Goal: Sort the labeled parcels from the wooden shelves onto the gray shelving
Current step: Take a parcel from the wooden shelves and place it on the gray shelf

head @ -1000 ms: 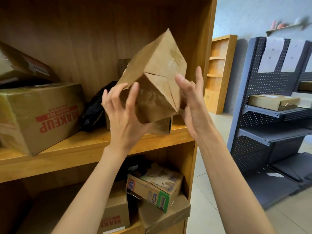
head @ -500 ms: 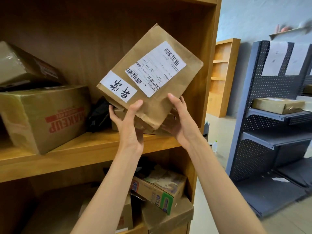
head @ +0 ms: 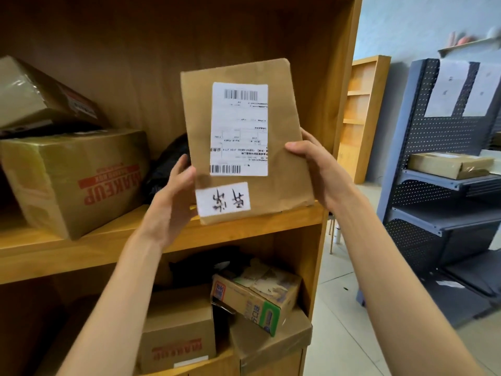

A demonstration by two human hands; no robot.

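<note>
I hold a brown paper parcel [head: 282,169] upright in front of the wooden shelf [head: 244,226]. Its face shows a white shipping label with barcodes and, below that, a small white tag with handwritten characters, both upside down. My left hand [head: 173,196] grips the parcel's lower left edge, thumb on the front. My right hand [head: 320,169] grips its right edge, thumb across the front. The gray shelving [head: 444,226] stands to the right, with one taped brown box [head: 450,165] on its upper tier.
On the wooden shelf's left sit a "MAKEUP" carton [head: 76,180] and a tilted box [head: 40,96] on top of it. A black bag [head: 168,164] lies behind the parcel. Several boxes [head: 254,297] crowd the lower compartment. A second wooden bookcase [head: 363,118] stands against the far wall.
The parcel was turned from edge-on to face me, then rotated upright with its labels upside down. Both hands shifted from its underside to its side edges.
</note>
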